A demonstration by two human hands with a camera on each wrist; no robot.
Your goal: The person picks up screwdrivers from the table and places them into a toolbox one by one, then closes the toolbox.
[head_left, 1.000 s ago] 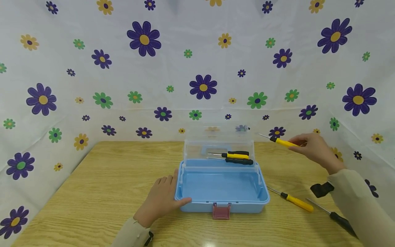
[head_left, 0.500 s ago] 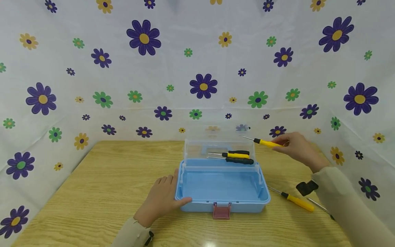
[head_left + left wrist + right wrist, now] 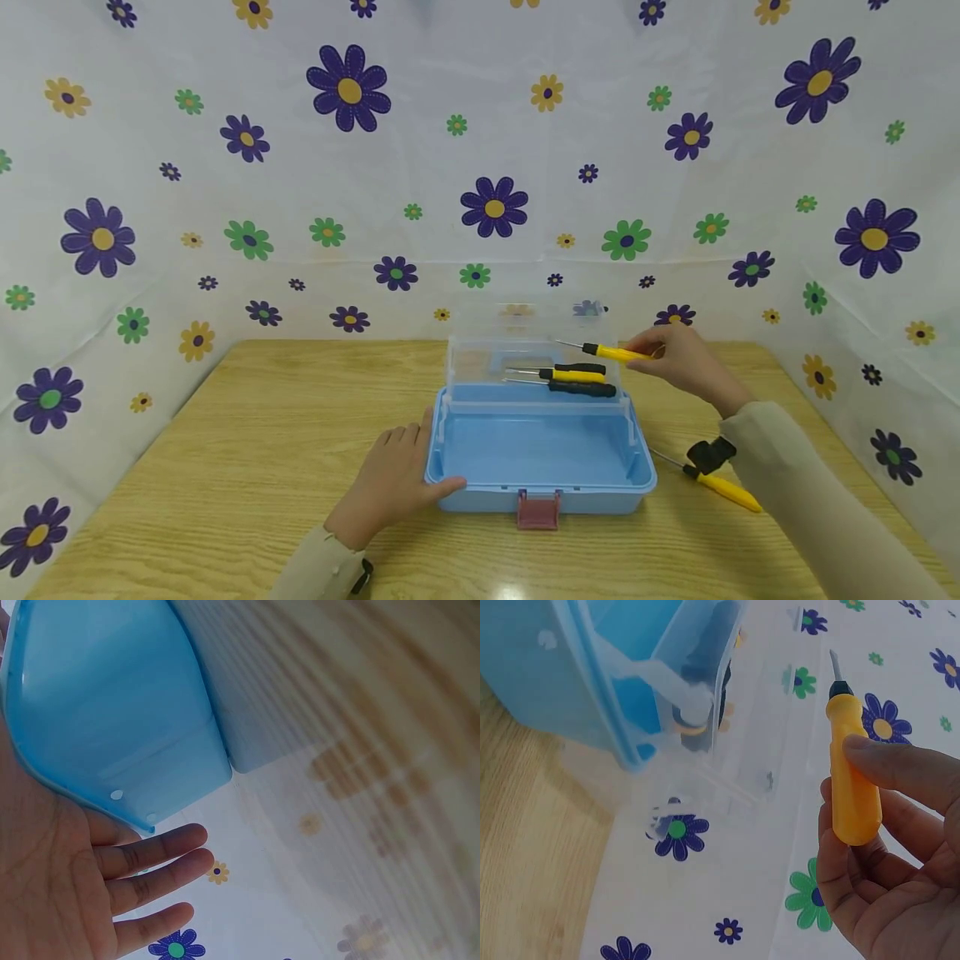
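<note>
A blue toolbox point(image 3: 491, 502) stands on the table, its clear lid point(image 3: 468, 354) raised at the back. My left hand point(image 3: 393, 482) rests at its left side, thumb over the rim; the left wrist view shows the other fingers point(image 3: 161, 881) straight. My right hand point(image 3: 686, 364) pinches a yellow-handled screwdriver point(image 3: 617, 354) between thumb and fingers, above the box's back right. Its shaft points left in the head view. Below it, two black-handled screwdrivers and a yellow one point(image 3: 576, 377) lie side by side in the translucent upper tray point(image 3: 536, 408). The box's lower compartment shows bare blue.
Another yellow-handled screwdriver point(image 3: 727, 492) lies on the wooden table point(image 3: 300, 400) right of the box, partly beside my right sleeve point(image 3: 795, 475). A pink latch point(image 3: 538, 510) hangs down at the box's front. Flower-patterned cloth point(image 3: 420, 158) stands behind and at both sides.
My right hand has carried the yellow screwdriver leftward, from right of the box to above the tray. The sleeve now covers the black screwdriver on the table. My left hand has stayed put.
</note>
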